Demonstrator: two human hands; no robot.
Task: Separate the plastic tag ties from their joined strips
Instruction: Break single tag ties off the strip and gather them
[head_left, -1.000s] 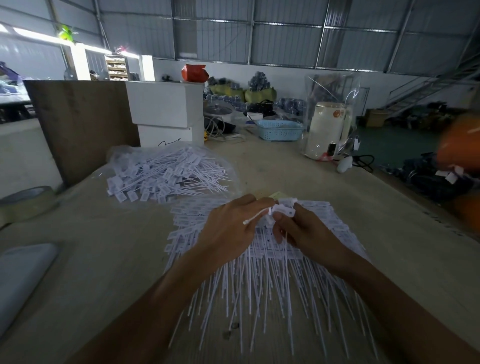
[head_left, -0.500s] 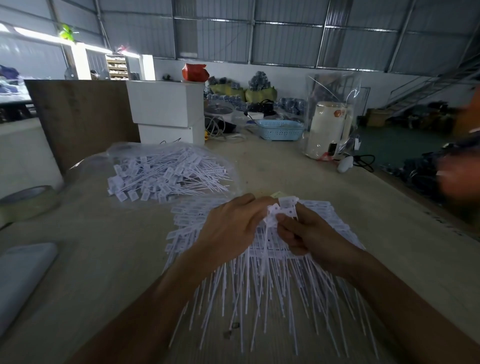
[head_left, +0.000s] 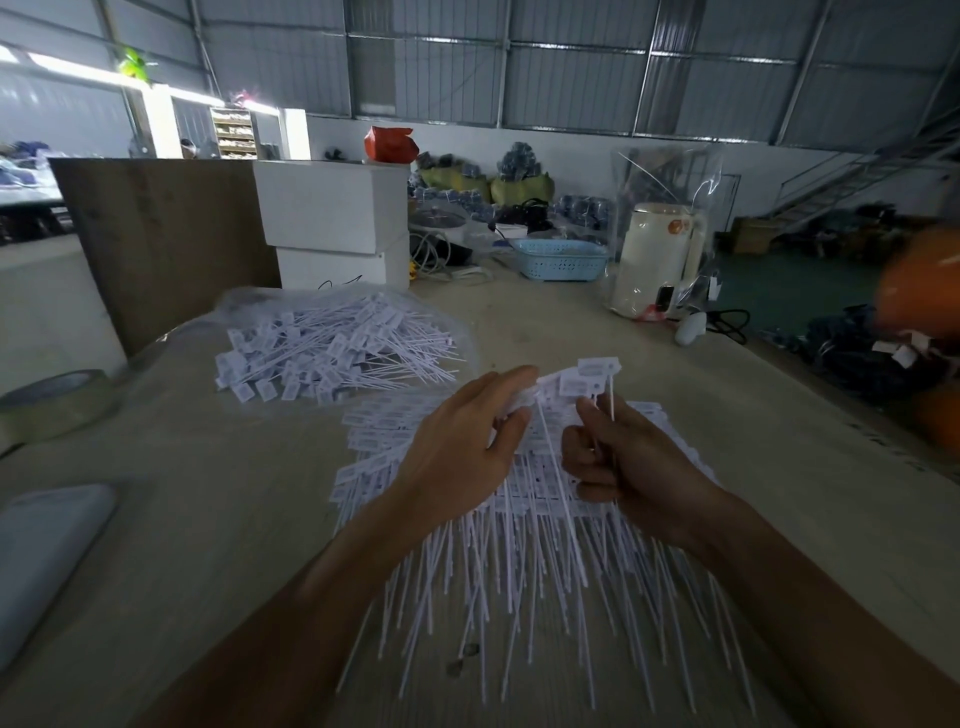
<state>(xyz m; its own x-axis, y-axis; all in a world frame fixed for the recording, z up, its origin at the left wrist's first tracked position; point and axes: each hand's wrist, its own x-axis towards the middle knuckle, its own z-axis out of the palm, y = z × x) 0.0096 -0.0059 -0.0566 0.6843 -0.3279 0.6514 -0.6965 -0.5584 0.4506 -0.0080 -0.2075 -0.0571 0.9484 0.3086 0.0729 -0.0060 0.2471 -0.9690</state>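
A flat heap of white joined tag-tie strips (head_left: 519, 561) lies on the wooden table (head_left: 218, 519) under both my hands, tails pointing toward me. My left hand (head_left: 457, 447) pinches white tag heads at its fingertips. My right hand (head_left: 623, 457) grips the thin tail of one tag tie (head_left: 597, 371), whose label head stands up above my fingers. A pile of separated ties (head_left: 332, 348) rests on a clear plastic bag at the back left.
White boxes (head_left: 332, 223) and a brown board (head_left: 161, 234) stand behind the pile. A tape roll (head_left: 57, 400) and a pale flat object (head_left: 41, 545) are at the left. A blue basket (head_left: 561, 257) and cream kettle (head_left: 654, 260) sit at the back right.
My hands have drawn apart. The right hand has pulled one tag tie to the right and up, away from the heads that the left hand pinches.
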